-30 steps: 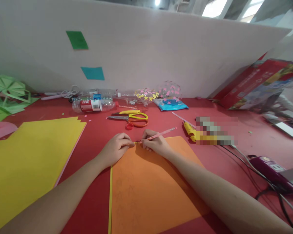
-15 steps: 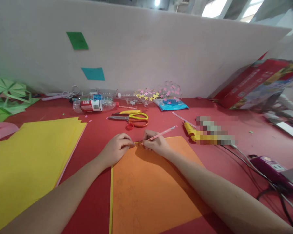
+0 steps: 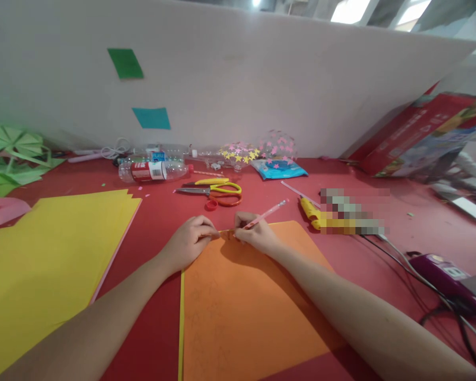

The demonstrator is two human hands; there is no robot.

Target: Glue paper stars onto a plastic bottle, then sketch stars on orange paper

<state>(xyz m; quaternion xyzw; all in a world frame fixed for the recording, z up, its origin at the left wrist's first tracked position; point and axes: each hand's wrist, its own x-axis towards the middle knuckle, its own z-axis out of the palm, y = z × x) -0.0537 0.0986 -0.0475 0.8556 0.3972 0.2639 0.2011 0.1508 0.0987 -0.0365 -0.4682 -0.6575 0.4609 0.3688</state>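
Pencil-drawn star-like outlines run down the left side of an orange sheet of paper (image 3: 262,301), which has a yellow layer showing along its left edge. At the sheet's far left corner, my left hand (image 3: 192,238) rests with its fingers closed together; what lies under the fingertips is hidden. Close to its right, my right hand (image 3: 256,233) grips a pink pencil (image 3: 267,212), the tip down at the sheet's far edge. Between the hands is a small dark mark or piece that I cannot make out.
Yellow sheets (image 3: 59,254) lie at left. Beyond my hands are scissors (image 3: 214,192), a plastic bottle (image 3: 154,171), a blue packet (image 3: 280,169) and star-covered clear balls (image 3: 277,145). A yellow glue gun (image 3: 310,211) and a purple device (image 3: 448,280) with cables lie at right.
My right hand and the pencil have shifted very slightly to the right, and the pencil stands a little steeper. My left hand has stayed in place.
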